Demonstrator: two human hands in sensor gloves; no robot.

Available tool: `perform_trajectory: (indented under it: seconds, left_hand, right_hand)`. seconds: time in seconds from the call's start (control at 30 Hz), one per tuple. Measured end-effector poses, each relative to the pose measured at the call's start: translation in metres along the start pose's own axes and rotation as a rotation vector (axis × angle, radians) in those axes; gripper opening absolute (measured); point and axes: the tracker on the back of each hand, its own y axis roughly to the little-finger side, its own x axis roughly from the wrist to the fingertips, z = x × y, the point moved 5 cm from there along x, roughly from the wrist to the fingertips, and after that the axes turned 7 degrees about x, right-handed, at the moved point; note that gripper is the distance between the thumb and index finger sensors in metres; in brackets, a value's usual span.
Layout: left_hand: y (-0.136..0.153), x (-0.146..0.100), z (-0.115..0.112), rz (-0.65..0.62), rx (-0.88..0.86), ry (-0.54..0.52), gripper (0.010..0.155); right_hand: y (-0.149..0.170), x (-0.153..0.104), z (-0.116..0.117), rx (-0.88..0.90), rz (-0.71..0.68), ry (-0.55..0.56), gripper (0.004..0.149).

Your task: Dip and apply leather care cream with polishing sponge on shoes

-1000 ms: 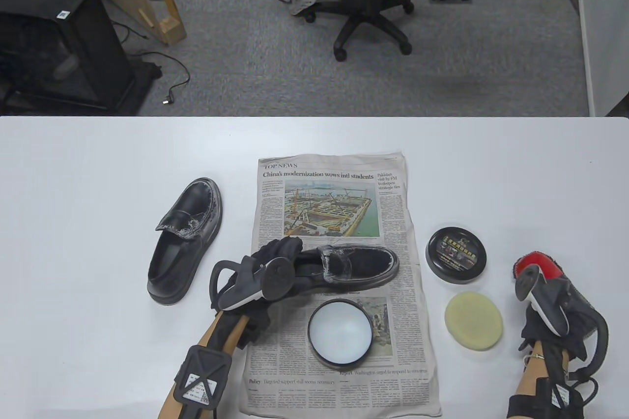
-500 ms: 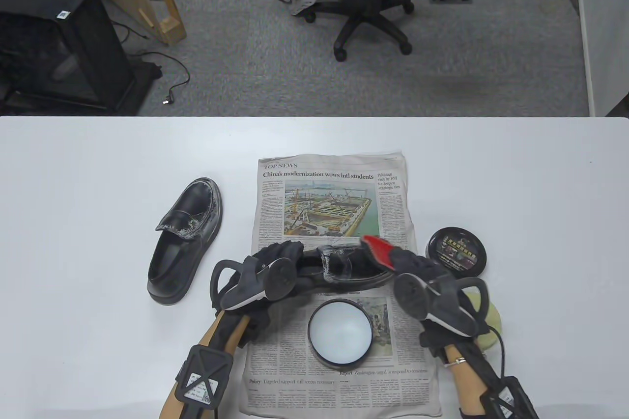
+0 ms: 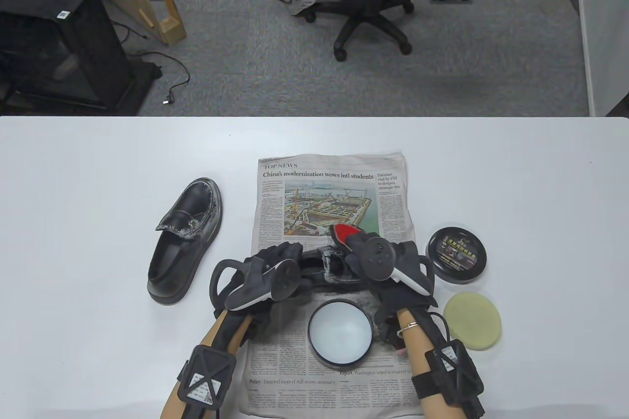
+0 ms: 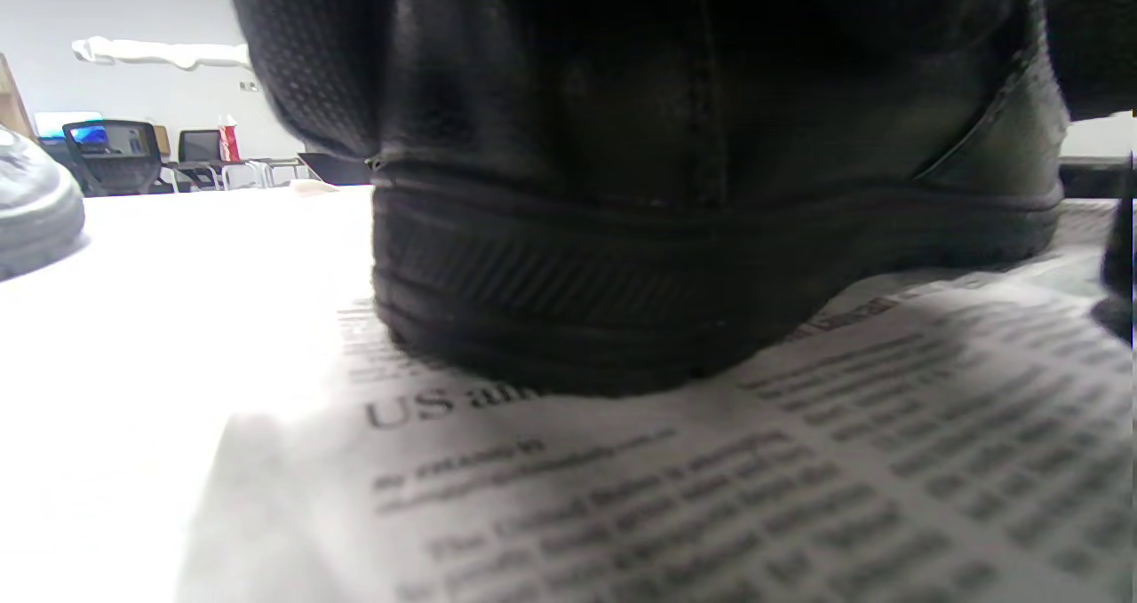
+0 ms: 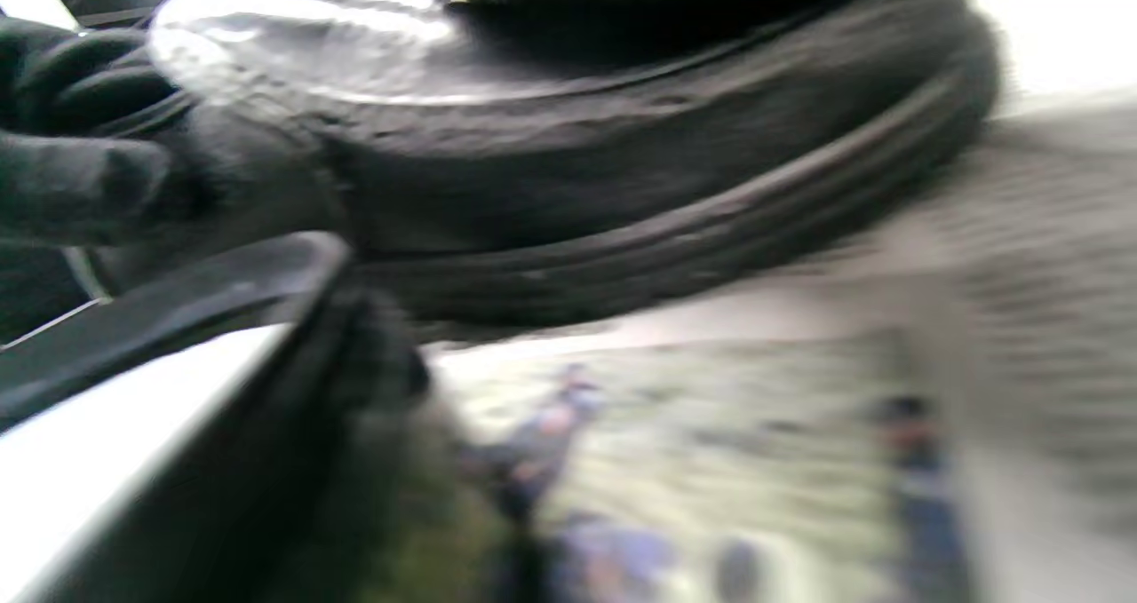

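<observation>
The black loafer (image 3: 324, 269) lies sideways on the newspaper (image 3: 334, 183) in the table's middle, w/ whitish cream streaks on its strap and a thick ribbed sole. The left hand (image 3: 268, 266) grips its heel end; the right hand (image 3: 378, 262), red palm patch up, covers the toe, its grasp I cannot tell. The yellow sponge (image 3: 472, 321) lies right, near the cream lid (image 3: 457, 255).

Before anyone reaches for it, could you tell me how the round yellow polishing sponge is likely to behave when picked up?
The polishing sponge looks like a thin foam disc, so probably light and squashy under fingers. It lies flat on the white table, so it is unlikely to roll, though a push may well slide it.
</observation>
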Motion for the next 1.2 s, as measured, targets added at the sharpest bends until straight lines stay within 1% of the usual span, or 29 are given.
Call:
perform_trajectory:
  seconds: [0.07,0.13,0.2,0.27,0.33,0.4,0.47,0.53,0.6,0.67,0.73,0.77,0.87,1.0,1.1,1.17,1.2]
  left_hand:
    - [0.0,0.001,0.0,0.007,0.011,0.006,0.085]
    - [-0.001,0.001,0.0,0.011,0.013,0.007,0.085]
    - [-0.002,0.002,0.0,0.012,0.024,0.013,0.085]
    - [-0.003,0.002,0.0,0.01,0.031,0.01,0.084]
    - [-0.004,0.003,0.0,0.002,0.032,0.013,0.084]
    - [-0.005,0.003,0.0,-0.003,0.033,0.016,0.084]
    - [-0.005,0.003,0.0,-0.007,0.034,0.019,0.084]
    - [-0.005,0.003,-0.001,-0.009,0.032,0.021,0.085]
    - [-0.005,0.003,-0.001,-0.008,0.032,0.019,0.086]
    - [-0.005,0.003,-0.001,-0.007,0.031,0.018,0.087]
    - [-0.005,0.002,-0.001,-0.006,0.024,0.015,0.087]
    - [-0.004,0.002,-0.002,-0.007,0.02,0.019,0.087]
    - [-0.005,0.003,-0.002,-0.023,0.03,0.052,0.087]
    - [-0.006,0.003,-0.003,-0.039,0.022,0.089,0.089]
    - [-0.005,0.003,-0.003,-0.04,0.022,0.08,0.092]
    - [-0.005,0.003,-0.003,-0.042,0.017,0.072,0.092]
    - [-0.005,0.003,-0.003,-0.042,0.015,0.071,0.092]
  right_hand:
    - [0.008,-0.011,-0.001,-0.069,0.009,0.019,0.055]
    - [0.006,-0.024,-0.001,-0.15,-0.007,0.058,0.055]
    - [-0.005,-0.04,0.002,-0.277,-0.052,0.089,0.055]
    - [-0.021,-0.05,0.004,-0.313,-0.111,0.097,0.054]
    - [-0.038,-0.054,0.006,-0.254,-0.177,0.087,0.054]
    - [-0.057,-0.052,0.005,-0.16,-0.237,0.084,0.054]
    - [-0.072,-0.044,0.005,-0.057,-0.28,0.064,0.053]
    - [-0.079,-0.031,0.006,-0.002,-0.279,0.018,0.053]
    - [-0.075,-0.015,0.009,0.013,-0.231,-0.037,0.053]
    - [-0.061,-0.001,0.01,0.063,-0.161,-0.074,0.054]
    - [-0.038,0.008,0.009,0.11,-0.073,-0.081,0.054]
    - [-0.026,0.009,0.008,0.094,-0.03,-0.077,0.054]
    - [0.0,-0.001,0.003,-0.038,0.036,-0.012,0.054]
    - [0.01,-0.025,-0.001,-0.286,0.055,0.079,0.055]
    - [0.005,-0.043,0.001,-0.41,0.022,0.103,0.054]
    - [-0.004,-0.05,0.003,-0.409,-0.024,0.108,0.054]
    - [-0.013,-0.054,0.004,-0.37,-0.067,0.103,0.054]
